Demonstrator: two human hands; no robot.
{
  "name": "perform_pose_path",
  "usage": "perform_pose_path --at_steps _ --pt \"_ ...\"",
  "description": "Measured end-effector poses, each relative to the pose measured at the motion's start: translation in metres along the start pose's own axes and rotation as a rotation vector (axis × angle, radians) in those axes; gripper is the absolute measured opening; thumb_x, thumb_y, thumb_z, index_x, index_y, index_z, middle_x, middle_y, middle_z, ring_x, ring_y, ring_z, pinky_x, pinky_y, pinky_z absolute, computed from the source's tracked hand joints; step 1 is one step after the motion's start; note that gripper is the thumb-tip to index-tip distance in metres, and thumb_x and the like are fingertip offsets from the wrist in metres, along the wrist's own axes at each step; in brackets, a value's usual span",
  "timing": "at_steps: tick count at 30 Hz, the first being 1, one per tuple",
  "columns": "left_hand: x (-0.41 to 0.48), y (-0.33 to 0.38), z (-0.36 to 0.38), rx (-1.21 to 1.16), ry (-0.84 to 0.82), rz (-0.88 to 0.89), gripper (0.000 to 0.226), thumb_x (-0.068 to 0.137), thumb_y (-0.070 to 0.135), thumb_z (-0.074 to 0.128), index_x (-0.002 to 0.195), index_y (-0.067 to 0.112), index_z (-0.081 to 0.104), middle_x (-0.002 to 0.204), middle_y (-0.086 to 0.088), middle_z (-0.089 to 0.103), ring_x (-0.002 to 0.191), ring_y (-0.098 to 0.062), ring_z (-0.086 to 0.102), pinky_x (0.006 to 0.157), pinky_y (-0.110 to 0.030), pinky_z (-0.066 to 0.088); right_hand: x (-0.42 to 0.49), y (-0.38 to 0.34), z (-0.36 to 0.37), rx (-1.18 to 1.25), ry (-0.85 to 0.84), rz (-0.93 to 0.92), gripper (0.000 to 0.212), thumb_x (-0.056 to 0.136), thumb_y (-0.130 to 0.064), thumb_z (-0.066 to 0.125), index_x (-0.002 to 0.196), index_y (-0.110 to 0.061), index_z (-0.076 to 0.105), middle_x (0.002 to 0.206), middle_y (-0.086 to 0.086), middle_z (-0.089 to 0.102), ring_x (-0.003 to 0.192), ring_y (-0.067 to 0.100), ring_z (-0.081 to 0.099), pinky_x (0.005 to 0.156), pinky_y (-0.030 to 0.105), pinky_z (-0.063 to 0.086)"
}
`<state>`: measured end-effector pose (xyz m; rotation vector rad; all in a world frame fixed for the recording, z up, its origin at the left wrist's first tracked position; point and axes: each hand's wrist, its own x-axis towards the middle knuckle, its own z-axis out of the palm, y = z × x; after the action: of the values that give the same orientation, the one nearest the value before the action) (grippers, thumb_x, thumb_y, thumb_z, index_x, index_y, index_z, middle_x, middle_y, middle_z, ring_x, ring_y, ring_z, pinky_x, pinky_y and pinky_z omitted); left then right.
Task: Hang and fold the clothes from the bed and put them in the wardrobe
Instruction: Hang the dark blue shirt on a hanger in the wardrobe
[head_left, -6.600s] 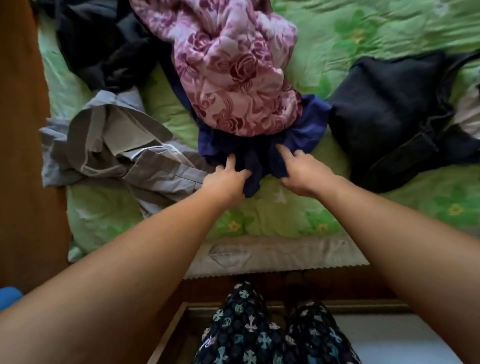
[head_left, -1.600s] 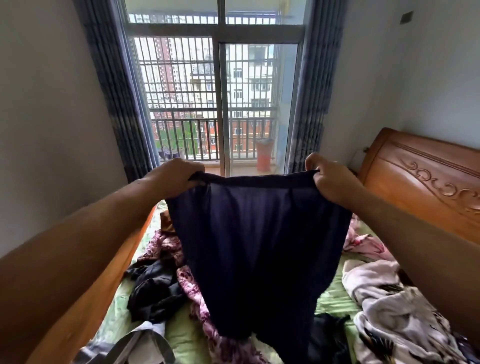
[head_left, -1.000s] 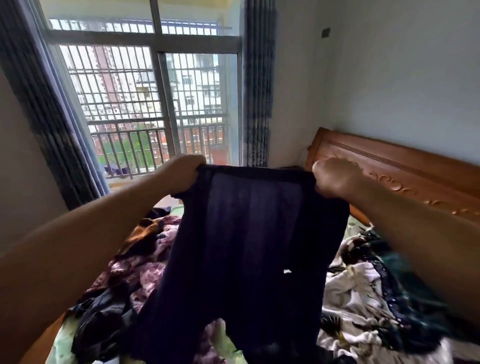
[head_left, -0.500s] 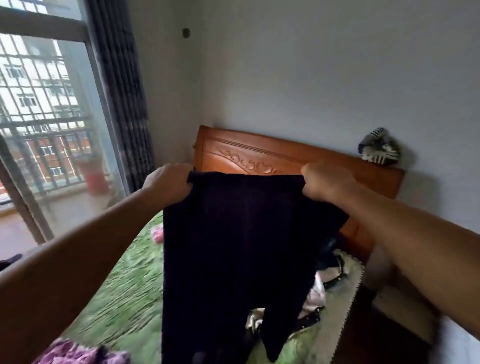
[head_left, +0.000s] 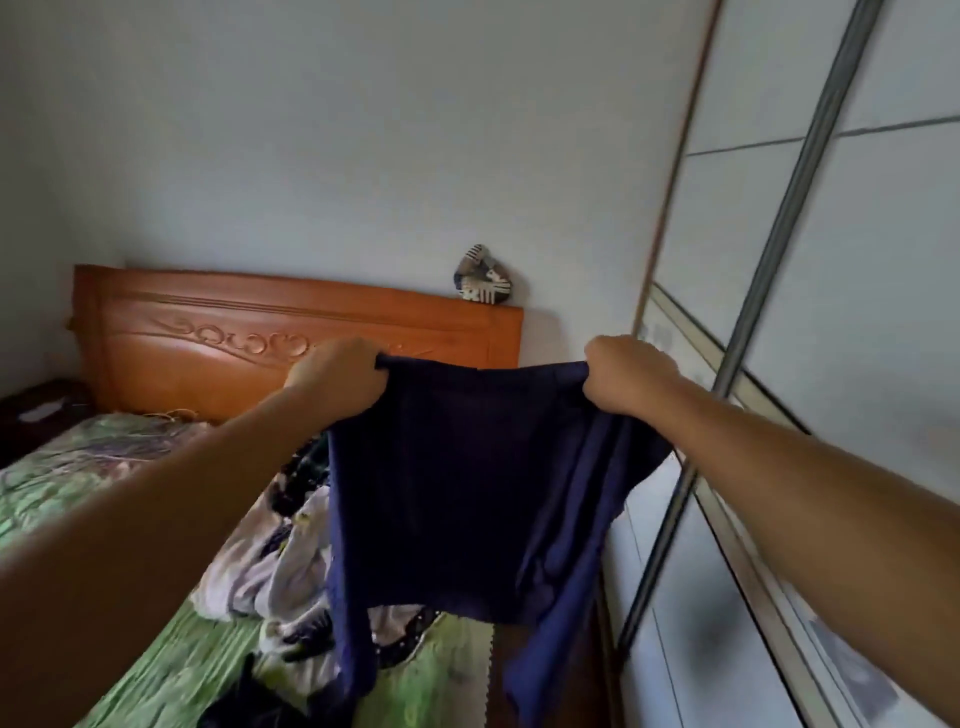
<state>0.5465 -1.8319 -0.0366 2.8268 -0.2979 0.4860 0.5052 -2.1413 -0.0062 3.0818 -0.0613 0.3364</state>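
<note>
Pale clothes (head_left: 270, 566) lie heaped on the green bed (head_left: 156, 649) below the headboard (head_left: 208, 332). The left grip (head_left: 337, 382) grasps one top corner of the navy garment (head_left: 467, 493) and the right grip (head_left: 628, 379) grasps the other. The garment hangs spread in the air over the bed's right edge, beside the wardrobe (head_left: 857, 312).

Dim, soft daylight; a pale sheen lies on the headboard (head_left: 223, 358) at 9 o'clock. The wardrobe door (head_left: 857, 312) bends at 3 o'clock (wide lens); the bedspread (head_left: 171, 670) at 7 o'clock is blurred.
</note>
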Motion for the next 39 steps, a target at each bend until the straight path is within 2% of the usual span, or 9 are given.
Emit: perform_pose_path --at_steps 6,15,19,22,24,29,34,37,39 --pt "0.005 0.085 -0.006 -0.077 -0.035 0.168 0.021 0.083 0.018 0.05 0.068 0.032 0.051 0.076 0.005 0.056 0.077 -0.023 0.056 0.068 -0.033 0.046 -0.067 0.05 -0.026 0.014 0.018 0.146 0.009 0.085 -0.007 0.047 0.082 -0.015 0.049 0.083 0.003 0.055 0.074 0.023 0.055 0.064 0.033 0.044" --pt "-0.034 0.213 -0.024 -0.146 -0.164 0.503 0.015 0.083 0.02 0.052 0.071 0.027 0.057 0.076 0.0 0.061 0.071 -0.017 0.057 0.061 -0.031 0.041 -0.197 0.105 -0.079 0.053 0.023 0.365 0.015 0.086 -0.006 0.045 0.076 -0.017 0.043 0.083 0.003 0.053 0.07 0.018 0.052 0.058 0.03 0.041" --pt "-0.066 0.259 -0.035 -0.189 -0.218 0.629 0.01 0.081 0.024 0.054 0.078 0.022 0.063 0.082 -0.002 0.064 0.081 -0.023 0.06 0.075 -0.037 0.051 -0.252 0.113 -0.096 0.066 0.031 0.464 0.014 0.085 -0.007 0.045 0.076 -0.017 0.043 0.085 0.004 0.054 0.07 0.019 0.052 0.058 0.03 0.04" --pt "-0.091 0.287 -0.042 -0.212 -0.337 0.767 0.03 0.07 0.041 0.054 0.081 0.016 0.066 0.078 -0.003 0.065 0.078 -0.02 0.06 0.071 -0.033 0.048 -0.289 0.117 -0.106 0.105 -0.022 0.524 0.012 0.085 -0.011 0.054 0.076 -0.014 0.048 0.083 0.005 0.057 0.071 0.021 0.056 0.055 0.028 0.039" --pt "-0.105 0.306 -0.046 -0.252 -0.427 0.843 0.026 0.074 0.041 0.062 0.081 0.016 0.066 0.078 -0.001 0.065 0.076 -0.017 0.061 0.068 -0.031 0.047 -0.314 0.118 -0.116 0.157 -0.081 0.563 0.013 0.083 -0.014 0.066 0.08 -0.01 0.054 0.084 0.006 0.059 0.072 0.021 0.058 0.055 0.027 0.04" --pt "-0.142 0.351 -0.057 -0.352 -0.66 1.008 0.02 0.077 0.04 0.07 0.085 0.022 0.07 0.082 0.003 0.071 0.078 -0.013 0.068 0.071 -0.029 0.056 -0.38 0.12 -0.15 0.266 -0.273 0.644 0.037 0.076 -0.028 0.083 0.103 -0.007 0.069 0.101 0.008 0.068 0.092 0.026 0.065 0.075 0.036 0.054" --pt "-0.189 0.399 -0.068 -0.402 -0.782 1.219 0.011 0.083 0.032 0.07 0.087 0.022 0.07 0.082 0.004 0.072 0.078 -0.013 0.071 0.068 -0.03 0.057 -0.459 0.119 -0.181 0.452 -0.381 0.86 0.041 0.076 -0.022 0.086 0.11 -0.005 0.072 0.109 0.009 0.073 0.103 0.027 0.069 0.092 0.04 0.057" --pt "-0.215 0.427 -0.076 -0.437 -0.8 1.328 0.006 0.084 0.031 0.069 0.088 0.026 0.07 0.082 0.007 0.072 0.078 -0.01 0.07 0.064 -0.024 0.052 -0.507 0.121 -0.198 0.608 -0.372 0.992 0.051 0.068 -0.029 0.089 0.11 -0.006 0.074 0.109 0.008 0.075 0.101 0.024 0.072 0.087 0.036 0.059" --pt "-0.23 0.447 -0.082 -0.447 -0.791 1.39 0.017 0.083 0.034 0.067 0.092 0.02 0.071 0.091 -0.001 0.072 0.087 -0.017 0.07 0.071 -0.033 0.054 -0.533 0.122 -0.209 0.567 -0.328 1.068 0.061 0.061 -0.043 0.089 0.107 -0.006 0.075 0.106 0.008 0.075 0.096 0.023 0.071 0.08 0.032 0.058"
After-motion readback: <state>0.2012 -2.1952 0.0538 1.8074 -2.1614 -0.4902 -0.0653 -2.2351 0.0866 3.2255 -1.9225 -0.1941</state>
